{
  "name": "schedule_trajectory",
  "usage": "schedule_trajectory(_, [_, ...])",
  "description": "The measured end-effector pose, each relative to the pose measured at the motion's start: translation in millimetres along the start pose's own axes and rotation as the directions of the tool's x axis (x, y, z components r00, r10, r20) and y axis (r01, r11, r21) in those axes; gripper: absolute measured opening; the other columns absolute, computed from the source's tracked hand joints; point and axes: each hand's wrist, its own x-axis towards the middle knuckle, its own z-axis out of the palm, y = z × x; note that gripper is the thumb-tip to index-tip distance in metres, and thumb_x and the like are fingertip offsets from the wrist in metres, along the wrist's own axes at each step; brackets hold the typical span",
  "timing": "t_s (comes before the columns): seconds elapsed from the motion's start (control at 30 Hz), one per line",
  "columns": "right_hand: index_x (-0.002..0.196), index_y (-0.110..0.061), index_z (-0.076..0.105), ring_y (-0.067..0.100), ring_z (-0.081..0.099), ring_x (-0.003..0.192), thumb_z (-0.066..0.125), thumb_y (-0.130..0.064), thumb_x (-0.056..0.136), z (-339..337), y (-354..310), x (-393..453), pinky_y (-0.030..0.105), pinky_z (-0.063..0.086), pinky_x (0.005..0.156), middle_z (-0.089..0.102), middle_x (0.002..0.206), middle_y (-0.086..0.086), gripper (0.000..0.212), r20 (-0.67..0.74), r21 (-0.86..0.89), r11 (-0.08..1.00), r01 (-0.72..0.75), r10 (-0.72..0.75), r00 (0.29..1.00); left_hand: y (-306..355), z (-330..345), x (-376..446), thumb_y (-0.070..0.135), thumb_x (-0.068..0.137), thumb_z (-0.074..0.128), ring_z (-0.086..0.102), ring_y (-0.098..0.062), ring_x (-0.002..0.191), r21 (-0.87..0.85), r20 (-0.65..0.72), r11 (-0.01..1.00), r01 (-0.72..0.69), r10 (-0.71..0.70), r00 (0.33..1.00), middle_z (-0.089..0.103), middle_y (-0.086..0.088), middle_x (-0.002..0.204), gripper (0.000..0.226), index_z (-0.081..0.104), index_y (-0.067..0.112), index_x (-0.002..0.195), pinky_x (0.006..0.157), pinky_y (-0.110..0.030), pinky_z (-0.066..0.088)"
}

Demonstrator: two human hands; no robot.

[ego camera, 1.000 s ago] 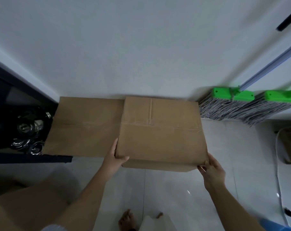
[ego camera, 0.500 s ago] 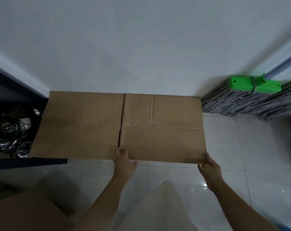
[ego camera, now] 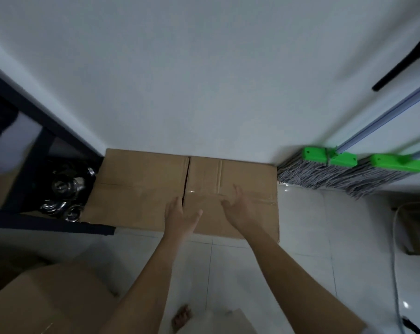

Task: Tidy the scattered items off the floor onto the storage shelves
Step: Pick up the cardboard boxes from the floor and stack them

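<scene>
cardboard box sits on the floor against the wall, both left hand and right hand spread empty above it; probably stiff, bulky, best gripped at opposite side edges.

I am wearing no sleeves: both forearms bare. Left hand and right hand wearing no gloves. Foot bare.

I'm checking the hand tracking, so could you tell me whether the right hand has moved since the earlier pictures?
Yes. The right hand has left the right cardboard sheet's lower right corner and shifted left and toward the wall, now open over the sheet's middle.
</scene>
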Motion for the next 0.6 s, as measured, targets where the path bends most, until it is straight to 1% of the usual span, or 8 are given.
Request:
schedule_trajectory(0.07, [0.155, -0.014, 0.017, 0.026, 0.027, 0.145, 0.056, -0.036, 0.097, -4, -40, -27, 0.040, 0.028, 0.117, 0.026, 0.159, 0.005, 0.074, -0.001, -0.019, 0.996, 0.082, -0.082, 0.997, 17, -27, -17, 0.045, 0.089, 0.064, 0.011, -0.023, 0.150, -0.058, -0.040, 0.998, -0.022, 0.020, 0.999, 0.013, -0.005, 0.162, 0.089, 0.014, 0.012, 0.155, 0.121, -0.043, 0.017])
schedule_trajectory(0.13, [0.155, -0.015, 0.017, 0.026, 0.028, 0.145, 0.059, -0.041, 0.095, -9, -76, -55, 0.039, 0.029, 0.116, 0.029, 0.158, 0.003, 0.078, 0.019, -0.073, 0.987, 0.143, -0.142, 0.990, 31, -57, -36, 0.046, 0.090, 0.063, 0.007, -0.022, 0.150, -0.071, -0.060, 0.997, -0.040, 0.036, 0.998, 0.009, -0.004, 0.163, 0.090, 0.013, 0.011, 0.155, 0.121, -0.044, 0.015])
schedule_trajectory(0.23, [0.156, -0.015, 0.012, 0.028, 0.027, 0.145, 0.058, -0.045, 0.094, -10, -120, -93, 0.041, 0.026, 0.117, 0.026, 0.159, 0.005, 0.082, 0.105, -0.154, 0.965, 0.212, -0.197, 0.975, 44, -104, -72, 0.046, 0.091, 0.062, 0.001, -0.020, 0.151, -0.099, -0.103, 0.995, -0.015, 0.005, 0.995, 0.006, -0.004, 0.163, 0.089, 0.012, 0.012, 0.155, 0.122, -0.042, 0.011])
schedule_trajectory(0.3, [0.156, -0.018, 0.012, 0.031, 0.028, 0.144, 0.059, -0.046, 0.093, -8, -148, -118, 0.047, 0.030, 0.115, 0.027, 0.159, 0.006, 0.084, 0.135, -0.175, 0.955, 0.240, -0.219, 0.967, 44, -135, -98, 0.043, 0.092, 0.062, -0.002, -0.020, 0.151, -0.113, -0.149, 0.994, -0.006, -0.011, 0.989, 0.005, -0.005, 0.164, 0.088, 0.011, 0.013, 0.156, 0.122, -0.038, 0.009])
schedule_trajectory(0.4, [0.156, -0.023, 0.012, 0.029, 0.025, 0.146, 0.062, -0.046, 0.091, -3, -188, -158, 0.050, 0.033, 0.113, 0.021, 0.161, 0.003, 0.085, 0.201, -0.195, 0.933, 0.304, -0.265, 0.943, 32, -178, -133, 0.041, 0.090, 0.065, 0.003, -0.021, 0.151, -0.138, -0.218, 0.990, 0.008, -0.039, 0.975, 0.011, -0.007, 0.163, 0.087, 0.014, 0.012, 0.155, 0.121, -0.035, 0.012])
schedule_trajectory(0.5, [0.156, -0.020, 0.011, 0.029, 0.021, 0.148, 0.060, -0.049, 0.091, 14, -221, -192, 0.049, 0.028, 0.116, 0.016, 0.163, 0.005, 0.087, 0.265, -0.249, 0.887, 0.388, -0.323, 0.908, 14, -220, -171, 0.039, 0.089, 0.067, 0.017, -0.023, 0.149, -0.194, -0.315, 0.981, 0.018, -0.080, 0.946, 0.021, -0.010, 0.161, 0.085, 0.020, 0.011, 0.154, 0.119, -0.035, 0.019])
schedule_trajectory(0.57, [0.156, -0.015, 0.014, 0.029, 0.020, 0.148, 0.058, -0.047, 0.093, 27, -244, -221, 0.045, 0.024, 0.118, 0.016, 0.162, 0.008, 0.083, 0.313, -0.264, 0.854, 0.448, -0.364, 0.877, -1, -247, -198, 0.036, 0.090, 0.066, 0.013, -0.023, 0.149, -0.245, -0.373, 0.969, 0.010, -0.103, 0.922, 0.019, -0.011, 0.161, 0.082, 0.022, 0.010, 0.154, 0.119, -0.034, 0.016])
schedule_trajectory(0.6, [0.154, -0.012, 0.021, 0.028, 0.023, 0.146, 0.056, -0.042, 0.096, 35, -253, -234, 0.042, 0.022, 0.119, 0.022, 0.160, 0.011, 0.075, 0.359, -0.271, 0.831, 0.486, -0.381, 0.852, -8, -258, -214, 0.036, 0.091, 0.065, 0.011, -0.022, 0.150, -0.264, -0.399, 0.964, 0.018, -0.126, 0.908, 0.018, -0.010, 0.161, 0.081, 0.022, 0.010, 0.154, 0.118, -0.033, 0.015])
